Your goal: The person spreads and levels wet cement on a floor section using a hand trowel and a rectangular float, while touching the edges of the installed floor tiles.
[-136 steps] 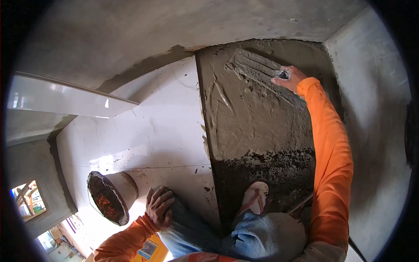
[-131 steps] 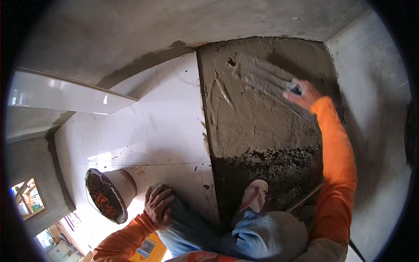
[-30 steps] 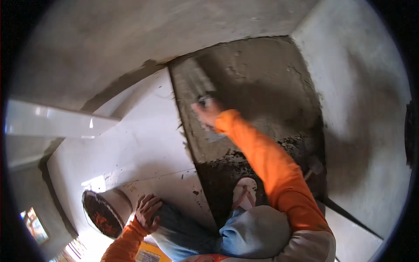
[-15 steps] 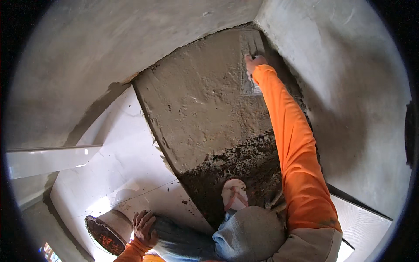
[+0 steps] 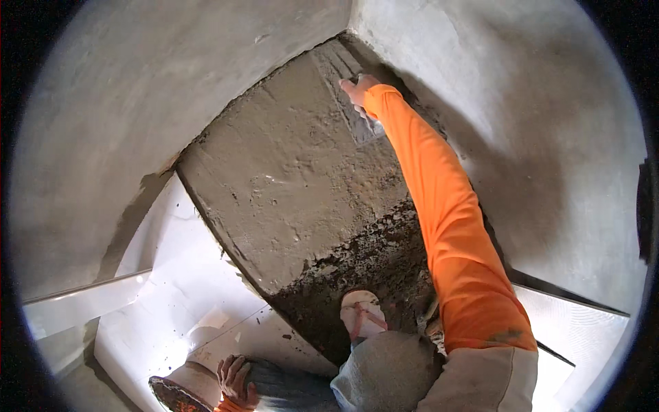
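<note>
My right hand point(image 5: 361, 90) is closed round the handle of a flat rectangular plastering trowel point(image 5: 333, 66). The blade lies flat on wet grey mortar point(image 5: 274, 165), close to the corner where two walls meet. My right arm, in an orange sleeve, stretches far forward. At the lower left, my left hand point(image 5: 235, 379) rests with fingers outstretched on the lower end of my bent leg point(image 5: 288, 384), in blue-grey trousers. Beside it is a pale rounded form with a dark, orange-speckled oval end point(image 5: 180, 395), partly cut off; I cannot tell its kind.
White floor tiles point(image 5: 178, 275) border the mortar on the left. Rough dark rubble point(image 5: 357, 261) lies nearer me, beside my sandalled foot point(image 5: 362, 312). Grey walls point(image 5: 226, 55) rise on both sides. A white panel point(image 5: 89, 301) stands left; a pale tile with ridged marks point(image 5: 576, 326) is at right.
The view has turned, shifting the corner leftward. My right hand and the trowel appear further left, the blade now slanting. My left hand stays on the leg.
</note>
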Demonstrator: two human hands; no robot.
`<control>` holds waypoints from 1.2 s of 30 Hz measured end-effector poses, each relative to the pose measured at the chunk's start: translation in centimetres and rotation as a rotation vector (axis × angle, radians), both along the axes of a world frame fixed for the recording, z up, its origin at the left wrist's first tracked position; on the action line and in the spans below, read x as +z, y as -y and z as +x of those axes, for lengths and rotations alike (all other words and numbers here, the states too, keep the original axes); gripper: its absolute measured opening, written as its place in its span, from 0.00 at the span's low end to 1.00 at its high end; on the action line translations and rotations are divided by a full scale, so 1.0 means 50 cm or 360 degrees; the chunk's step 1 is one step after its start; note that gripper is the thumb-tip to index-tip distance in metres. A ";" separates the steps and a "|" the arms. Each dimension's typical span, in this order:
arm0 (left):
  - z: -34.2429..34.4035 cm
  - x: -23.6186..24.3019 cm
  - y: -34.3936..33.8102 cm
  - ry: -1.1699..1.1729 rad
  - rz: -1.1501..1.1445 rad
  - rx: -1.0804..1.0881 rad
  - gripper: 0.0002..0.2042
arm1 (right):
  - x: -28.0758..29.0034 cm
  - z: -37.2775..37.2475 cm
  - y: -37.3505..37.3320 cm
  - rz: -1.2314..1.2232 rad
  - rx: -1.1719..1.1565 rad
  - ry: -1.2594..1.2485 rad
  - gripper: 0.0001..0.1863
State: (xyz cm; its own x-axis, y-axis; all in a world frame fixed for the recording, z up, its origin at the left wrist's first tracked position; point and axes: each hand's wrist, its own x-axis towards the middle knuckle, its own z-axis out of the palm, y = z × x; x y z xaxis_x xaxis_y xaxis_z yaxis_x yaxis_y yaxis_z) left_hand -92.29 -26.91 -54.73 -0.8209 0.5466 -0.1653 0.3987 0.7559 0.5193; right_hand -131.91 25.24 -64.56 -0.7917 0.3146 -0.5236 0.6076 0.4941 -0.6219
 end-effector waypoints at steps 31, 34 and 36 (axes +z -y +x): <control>0.037 0.013 0.025 -0.0092 0.0073 -0.0156 0.18 | -0.052 0.184 0.112 0.0260 -0.0995 -0.0289 0.33; 0.046 0.011 0.045 -0.0123 0.0116 -0.0193 0.19 | -0.093 0.295 0.113 0.0229 -0.1227 -0.0307 0.35; 0.057 0.011 0.050 -0.0141 0.0131 -0.0210 0.19 | -0.134 0.375 0.073 0.0101 -0.1361 -0.0343 0.36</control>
